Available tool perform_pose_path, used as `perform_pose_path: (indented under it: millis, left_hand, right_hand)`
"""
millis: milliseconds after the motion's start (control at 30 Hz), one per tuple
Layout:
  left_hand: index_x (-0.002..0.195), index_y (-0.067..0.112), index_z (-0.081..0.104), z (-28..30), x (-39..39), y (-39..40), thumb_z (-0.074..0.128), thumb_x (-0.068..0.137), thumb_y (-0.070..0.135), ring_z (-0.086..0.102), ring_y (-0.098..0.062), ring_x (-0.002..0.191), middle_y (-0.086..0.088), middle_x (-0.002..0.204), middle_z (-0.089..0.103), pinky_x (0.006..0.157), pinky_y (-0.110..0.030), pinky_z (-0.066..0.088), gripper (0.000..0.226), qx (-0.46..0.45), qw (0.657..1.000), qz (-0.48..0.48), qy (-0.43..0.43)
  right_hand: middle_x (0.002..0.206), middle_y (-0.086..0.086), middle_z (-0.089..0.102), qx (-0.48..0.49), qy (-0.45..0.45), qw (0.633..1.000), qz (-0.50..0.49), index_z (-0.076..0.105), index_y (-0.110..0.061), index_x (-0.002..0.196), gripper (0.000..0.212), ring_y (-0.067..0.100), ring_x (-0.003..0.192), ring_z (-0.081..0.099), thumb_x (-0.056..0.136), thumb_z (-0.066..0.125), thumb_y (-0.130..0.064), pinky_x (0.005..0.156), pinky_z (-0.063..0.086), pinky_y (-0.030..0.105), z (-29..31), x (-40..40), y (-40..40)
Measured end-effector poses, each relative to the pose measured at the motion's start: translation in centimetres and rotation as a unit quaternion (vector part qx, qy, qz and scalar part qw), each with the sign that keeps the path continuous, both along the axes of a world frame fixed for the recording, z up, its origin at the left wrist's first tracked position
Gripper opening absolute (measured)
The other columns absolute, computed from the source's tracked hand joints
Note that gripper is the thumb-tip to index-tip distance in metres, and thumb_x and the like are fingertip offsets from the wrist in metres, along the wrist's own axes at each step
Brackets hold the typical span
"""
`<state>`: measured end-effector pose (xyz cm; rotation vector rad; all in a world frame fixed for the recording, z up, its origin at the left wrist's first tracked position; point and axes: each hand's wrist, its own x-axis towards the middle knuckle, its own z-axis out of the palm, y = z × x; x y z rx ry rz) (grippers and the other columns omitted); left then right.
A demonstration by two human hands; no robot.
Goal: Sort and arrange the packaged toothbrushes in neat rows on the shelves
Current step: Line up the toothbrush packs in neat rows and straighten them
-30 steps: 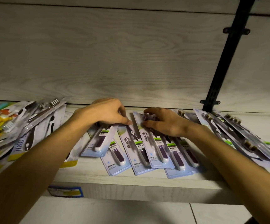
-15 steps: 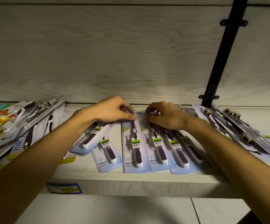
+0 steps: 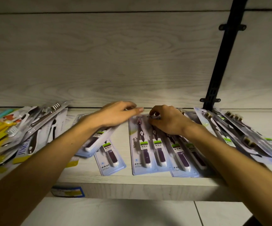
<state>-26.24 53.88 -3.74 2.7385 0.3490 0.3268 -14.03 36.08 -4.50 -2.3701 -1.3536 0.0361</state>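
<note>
Middle of the frame is where it's happening: the purple-handled toothbrush packs (image 3: 150, 149) lie side by side on the wood-grain shelf (image 3: 132, 187), heads toward the back wall, overlapping like roof tiles. The right hand (image 3: 168, 121) sits on their top ends with fingers curled down, apparently pinching or nudging the card edges. The left hand (image 3: 117, 115) has its fingers out fairly straight, reaching over the top corner of the leftmost pack in that row; I can't tell if it's actually touching it.

If I were doing this step, I'd square the top edges against each other first, then slide the whole fan as one so the bottoms line up with the shelf lip. The two stray purple packs (image 3: 102, 144) under the left forearm are skewed and look like they need to join the row next.

Hard to see: the fingertips of both hands are blurry and dim, so real contact is a guess. The forearms cover parts of several packs. The mixed pile (image 3: 18, 132) at left, with yellow and kids' packs, and the brown-bristle packs (image 3: 239, 136) at right are both cut off by the frame edges. The price label (image 3: 67, 191) on the shelf front is unreadable.
</note>
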Motion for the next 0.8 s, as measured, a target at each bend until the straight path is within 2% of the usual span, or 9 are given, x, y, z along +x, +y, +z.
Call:
perform_pose_path:
  millis: [100,167,300,400,500,633,733,800]
  left_hand:
    - [0.116,0.018,0.072,0.9,-0.5,2.1,0.058,0.096,0.049,0.066,-0.021,0.106,-0.001,0.112,0.073,0.100,-0.041,0.049,0.039,-0.020,0.999,0.026,0.029]
    - [0.117,0.015,0.073,1.2,-1.1,3.3,0.068,0.092,0.037,0.067,-0.021,0.107,-0.001,0.113,0.073,0.101,-0.040,0.049,0.034,-0.028,0.997,0.039,0.061]
    - [0.117,0.014,0.074,1.2,-1.4,3.7,0.076,0.088,0.024,0.069,-0.016,0.098,0.000,0.108,0.075,0.097,-0.029,0.051,0.031,-0.043,0.997,0.029,0.063]
    - [0.111,0.010,0.075,1.2,-1.3,3.6,0.078,0.086,0.019,0.066,-0.014,0.084,-0.006,0.100,0.076,0.085,-0.028,0.052,0.027,-0.072,0.996,0.017,0.042]
    - [0.105,0.003,0.072,1.0,-1.3,3.5,0.075,0.089,0.016,0.062,-0.012,0.062,-0.012,0.084,0.072,0.060,-0.027,0.049,0.021,-0.142,0.989,0.013,0.024]
    - [0.088,0.008,0.064,0.6,-0.6,3.6,0.061,0.099,0.015,0.053,-0.007,0.040,-0.003,0.058,0.062,0.039,-0.019,0.040,0.013,-0.176,0.982,0.066,-0.008]
    - [0.081,0.011,0.063,-0.2,-0.1,3.0,0.055,0.100,0.011,0.054,-0.009,0.038,-0.001,0.054,0.062,0.037,-0.019,0.041,0.020,-0.179,0.980,0.082,-0.009]
    - [0.083,0.012,0.066,-0.3,0.1,2.4,0.063,0.098,0.027,0.058,-0.012,0.046,-0.004,0.061,0.068,0.042,-0.021,0.044,0.022,-0.161,0.985,0.058,0.002]
  right_hand:
    - [0.127,0.009,0.065,0.003,-0.007,1.000,0.000,0.057,-0.017,0.134,0.046,0.029,0.114,0.061,0.098,0.053,-0.045,0.093,0.050,0.038,0.0,-0.3,-0.1]
    - [0.129,0.009,0.064,0.001,-0.009,1.000,0.013,0.053,-0.017,0.139,0.053,0.029,0.117,0.060,0.097,0.052,-0.050,0.091,0.047,0.036,-0.1,-0.7,-0.1]
    - [0.116,0.007,0.065,-0.037,-0.013,0.998,0.048,0.061,-0.018,0.118,0.038,0.030,0.109,0.059,0.097,0.052,-0.049,0.091,0.049,0.040,-0.1,-1.1,-0.1]
    - [0.122,0.006,0.064,-0.041,-0.010,0.998,0.055,0.061,-0.018,0.124,0.039,0.028,0.111,0.059,0.098,0.052,-0.047,0.095,0.049,0.044,0.0,-1.1,-0.2]
    - [0.125,0.006,0.062,-0.042,-0.013,0.997,0.055,0.058,-0.018,0.131,0.044,0.028,0.114,0.058,0.099,0.052,-0.047,0.097,0.048,0.043,0.1,-1.0,-0.2]
    - [0.126,0.006,0.062,-0.047,-0.017,0.997,0.056,0.057,-0.018,0.132,0.046,0.026,0.113,0.058,0.098,0.053,-0.048,0.096,0.048,0.040,0.0,-0.8,-0.1]
    - [0.131,0.007,0.061,-0.050,-0.022,0.997,0.056,0.055,-0.019,0.135,0.049,0.026,0.117,0.057,0.097,0.052,-0.049,0.099,0.048,0.041,0.0,-0.7,-0.1]
    - [0.131,0.006,0.061,-0.055,-0.023,0.997,0.056,0.055,-0.019,0.136,0.049,0.026,0.116,0.058,0.097,0.052,-0.050,0.098,0.048,0.041,0.0,-0.7,-0.1]
